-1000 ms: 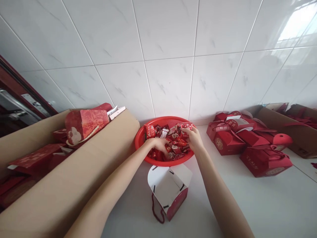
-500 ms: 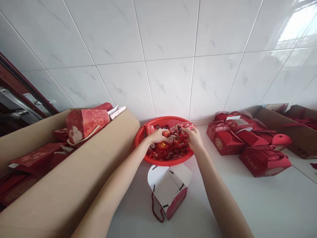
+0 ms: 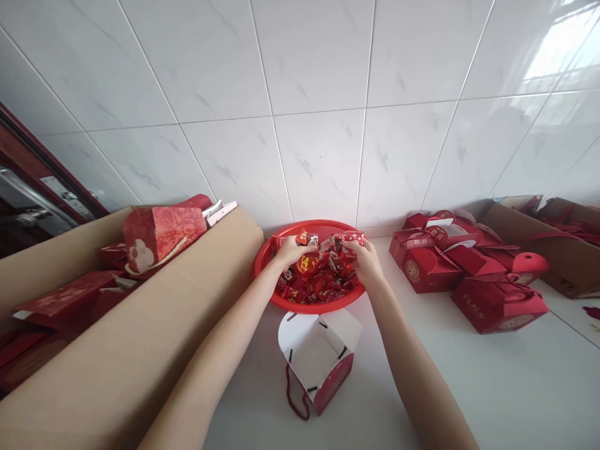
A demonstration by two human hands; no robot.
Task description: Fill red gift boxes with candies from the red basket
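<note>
A red plastic basket (image 3: 313, 308) full of red-wrapped candies (image 3: 328, 278) stands against the tiled wall. Over its left part, my left hand (image 3: 291, 251) is closed on wrapped candies (image 3: 307, 239), its thumb pointing right. My right hand (image 3: 366, 259) pinches a red-and-white packet (image 3: 352, 238) above the basket's right side; its other fingers are partly hidden. Just in front of the basket sits an open box (image 3: 313, 350), white inside and red outside, with a dark red cord handle at its left.
At the left, a large cardboard carton (image 3: 187, 300) holds red boxes (image 3: 164, 234). Several closed red gift boxes (image 3: 499, 303) are grouped at the right on the white surface (image 3: 375, 387). Another carton (image 3: 557, 259) stands behind them.
My left hand has moved slightly left and up from the candy pile, with candies now showing at its fingertips. My right hand keeps the packet in nearly the same spot.
</note>
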